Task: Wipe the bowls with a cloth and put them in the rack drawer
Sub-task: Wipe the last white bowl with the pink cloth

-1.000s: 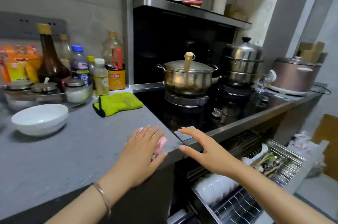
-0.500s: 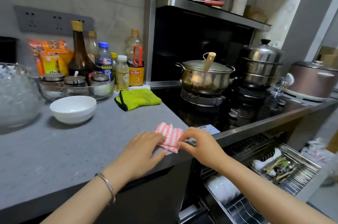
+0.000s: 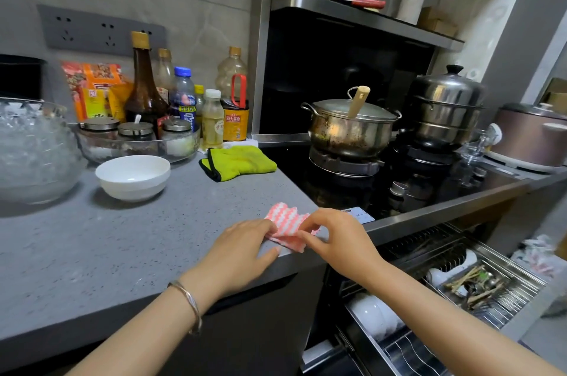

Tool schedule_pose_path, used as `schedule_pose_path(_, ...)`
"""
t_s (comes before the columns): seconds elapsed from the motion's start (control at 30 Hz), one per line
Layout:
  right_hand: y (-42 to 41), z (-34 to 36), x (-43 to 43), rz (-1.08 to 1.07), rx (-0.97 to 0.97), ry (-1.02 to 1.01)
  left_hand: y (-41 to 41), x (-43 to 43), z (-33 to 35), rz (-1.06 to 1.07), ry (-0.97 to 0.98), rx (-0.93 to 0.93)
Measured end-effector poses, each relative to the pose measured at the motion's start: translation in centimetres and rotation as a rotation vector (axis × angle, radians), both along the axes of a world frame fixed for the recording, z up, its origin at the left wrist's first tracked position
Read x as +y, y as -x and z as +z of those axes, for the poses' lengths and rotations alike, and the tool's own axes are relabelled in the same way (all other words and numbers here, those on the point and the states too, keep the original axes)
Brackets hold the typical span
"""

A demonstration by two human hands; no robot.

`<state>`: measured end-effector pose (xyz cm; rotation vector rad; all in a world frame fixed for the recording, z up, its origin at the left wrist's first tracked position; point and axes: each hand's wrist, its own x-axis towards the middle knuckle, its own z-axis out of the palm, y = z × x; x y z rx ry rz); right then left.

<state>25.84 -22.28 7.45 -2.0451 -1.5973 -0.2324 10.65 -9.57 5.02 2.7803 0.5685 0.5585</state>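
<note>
So, left hand [image 3: 242, 248] pinned the cloth [image 3: 287, 227] flat-fingered at the bench [image 3: 92, 253] edge, right hand [image 3: 334, 237] pinched its corner, probably folding a wiping pad. Bowl [image 3: 133, 176] waited behind; rack drawer [image 3: 518, 308] stood open below.

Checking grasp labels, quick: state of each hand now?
Left hand: open, fingers pressing the pink-and-white striped cloth on the grey counter.
Right hand: closed, pinching the same cloth's edge.

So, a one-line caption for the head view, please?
Left hand presses and right hand pinches a pink-and-white cloth at the counter edge; a white bowl sits behind.
</note>
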Motion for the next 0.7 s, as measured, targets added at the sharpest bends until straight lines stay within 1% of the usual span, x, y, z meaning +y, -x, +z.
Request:
schedule_pose_path(0.1,0.5,-0.7,-0.1,0.039,-0.058,0.066,-0.1,-0.1,0.2,0.025,-0.007,0.0)
schedule_pose_path(0.27,0.3,-0.5,0.1,0.043,-0.126,0.105,-0.3,0.2,0.4,0.045,-0.009,0.009)
schedule_pose_path(0.33,0.3,0.4,0.5,0.049,-0.109,0.114,-0.2,0.5,0.5,0.035,0.01,-0.01)
schedule_pose_path(0.4,0.3,2.1,1.2,0.077,-0.043,0.062,-0.2,0.7,0.8,0.016,0.07,-0.068)
schedule_pose_path(0.43,0.4,3.3,1.6,0.101,-0.001,0.013,-0.2,0.8,1.1,0.002,0.152,-0.129)
schedule_pose_path(0.47,0.5,4.4,2.1,0.128,0.052,-0.033,-0.2,1.0,1.6,-0.011,0.274,-0.207)
schedule_pose_path(0.53,0.9,6.5,3.0,0.187,0.197,-0.092,0.3,1.3,2.8,-0.026,0.568,-0.375)
schedule_pose_path(0.63,1.5,8.2,3.8,0.26,0.449,-0.092,2.3,2.1,4.8,0.005,0.958,-0.527)
schedule_pose_path(0.67,1.7,8.3,4.0,0.272,0.521,-0.078,3.2,2.4,5.4,0.017,1.067,-0.558)
schedule_pose_path(0.7,2.1,8.4,4.1,0.28,0.585,-0.059,4.2,2.7,5.9,0.025,1.128,-0.582)
